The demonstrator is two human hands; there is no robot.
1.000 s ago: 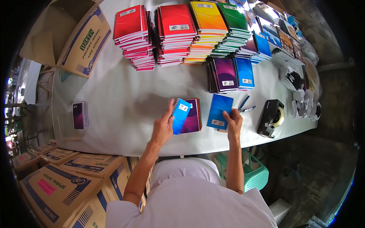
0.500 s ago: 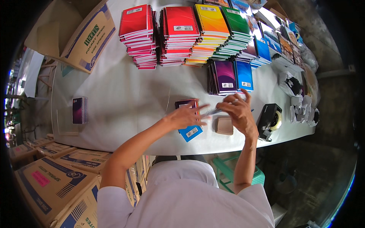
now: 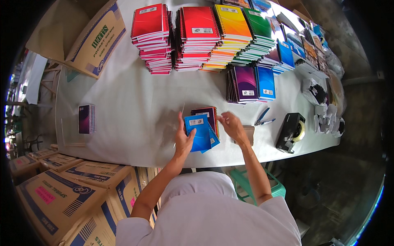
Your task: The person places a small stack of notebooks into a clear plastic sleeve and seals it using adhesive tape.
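By the left hand [image 3: 184, 140], a blue notebook [image 3: 199, 137] is pinched under the thumb; the right hand [image 3: 233, 128] is curled, fingertips beside a purple notebook [image 3: 211, 117], whether pinching cannot be told

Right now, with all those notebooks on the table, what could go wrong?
The blue notebook in the left hand covers part of another blue notebook and a purple notebook, all at different angles, so they might slip out of line. The leftmost tall red-topped stack has uneven edges and could perhaps topple if bumped. The black tape dispenser sits near the table's front edge, so a knock might send it off.
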